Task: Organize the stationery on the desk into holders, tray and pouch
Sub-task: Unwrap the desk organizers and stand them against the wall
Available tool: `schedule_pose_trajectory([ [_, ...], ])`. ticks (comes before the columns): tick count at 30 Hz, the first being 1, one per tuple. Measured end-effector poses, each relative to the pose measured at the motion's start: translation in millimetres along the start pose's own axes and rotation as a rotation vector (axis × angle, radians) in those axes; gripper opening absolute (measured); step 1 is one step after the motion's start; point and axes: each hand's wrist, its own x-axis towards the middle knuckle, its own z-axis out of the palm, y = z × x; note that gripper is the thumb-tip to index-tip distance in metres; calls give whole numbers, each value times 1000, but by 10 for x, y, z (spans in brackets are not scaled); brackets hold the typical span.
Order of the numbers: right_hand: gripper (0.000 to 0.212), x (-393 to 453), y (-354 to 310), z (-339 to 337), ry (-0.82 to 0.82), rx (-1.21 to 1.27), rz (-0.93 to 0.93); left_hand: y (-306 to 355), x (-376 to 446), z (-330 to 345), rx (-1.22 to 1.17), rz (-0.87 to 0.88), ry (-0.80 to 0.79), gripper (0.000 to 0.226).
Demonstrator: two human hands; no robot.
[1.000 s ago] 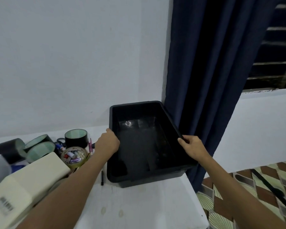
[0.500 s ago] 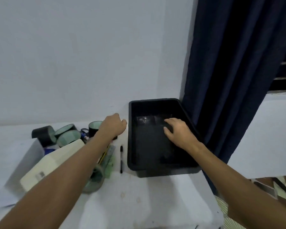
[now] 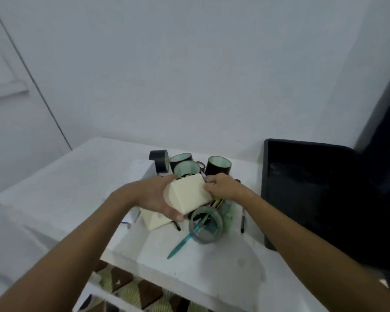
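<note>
Head cam, left hand (image 3: 158, 197) grips cream box (image 3: 187, 194), right hand (image 3: 223, 188) pinches its edge, tape rolls (image 3: 218, 165) behind

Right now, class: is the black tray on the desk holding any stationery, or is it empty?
Empty, as far as shown. The black tray shows only a bare dark floor; its near right part is hidden by the forearm.

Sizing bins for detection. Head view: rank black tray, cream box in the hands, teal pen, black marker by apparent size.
1. black tray
2. cream box
3. teal pen, partly hidden inside the tape roll
4. black marker
</note>
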Motion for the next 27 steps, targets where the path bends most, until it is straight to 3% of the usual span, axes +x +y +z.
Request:
schedule_pose_trajectory([
  [3, 35, 63, -63, 91, -11, 83, 41, -43, 21, 208, -2, 48, 193, 110],
  [7, 22, 77, -143, 18, 51, 266, 35, 5, -14, 151, 21, 76, 366, 88],
  [12, 33, 4, -444, -508, 177, 509, -88, 141, -99, -324, -43, 120, 554, 97],
  [14, 30, -52, -584, -825, 166, 717, -141, 154, -102, -623, -200, 164, 638, 93],
  [16, 32, -93, -629, -1111, 195, 886, -156, 124, -5, -923, -518, 270, 693, 76],
  [18, 34, -92, -561, -1302, 245, 937, -146, 93, 209, -1160, -890, 391, 610, 56],
  [21, 40, -76, -416, -1431, 198, 904, -115, 146, 628, -1309, -1358, 555, 282, 45],
  [24, 36, -80, -364, -1463, 100, 914, -133, 364, 939, -1238, -1584, 695, 4, 35],
  [25, 35, -78, -346, -1472, 126, 871, -122, 471, 1033, -1191, -1620, 697, -47, 22],
  [27, 33, -76, -272, -1456, 226, 701, -73, 627, 1238, -1086, -1653, 624, -72, 30],
])
